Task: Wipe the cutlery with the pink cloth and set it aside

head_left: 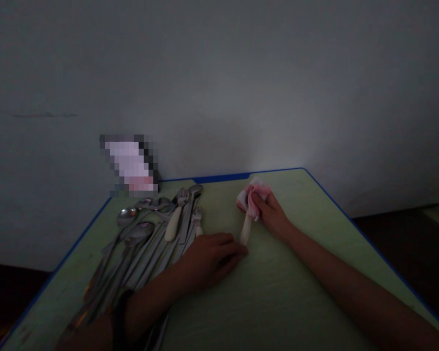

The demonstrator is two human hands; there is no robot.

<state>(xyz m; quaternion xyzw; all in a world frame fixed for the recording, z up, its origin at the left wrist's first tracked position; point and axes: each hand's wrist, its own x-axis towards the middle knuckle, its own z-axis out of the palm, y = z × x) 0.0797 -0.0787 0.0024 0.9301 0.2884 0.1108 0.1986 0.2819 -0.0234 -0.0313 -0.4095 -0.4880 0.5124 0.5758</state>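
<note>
My left hand (215, 256) pinches the lower end of a white-handled piece of cutlery (246, 230). Its upper end is wrapped in a pink and white cloth (255, 197), so I cannot tell which kind it is. Fingers of my right hand (272, 212) are closed on the cloth around that hidden end. Just left of my left hand lie a fork (197, 217) and another piece with a thick white handle (173, 225). Several metal spoons, among them one with a shiny bowl (127, 215), spread in a pile under and beside my left forearm.
A pale green table (296, 297) with a blue edge (329, 200) stands against a grey wall (219, 87). At the table's back left corner, a blurred-out object with a bright face (129, 161) leans toward the wall. The light is dim.
</note>
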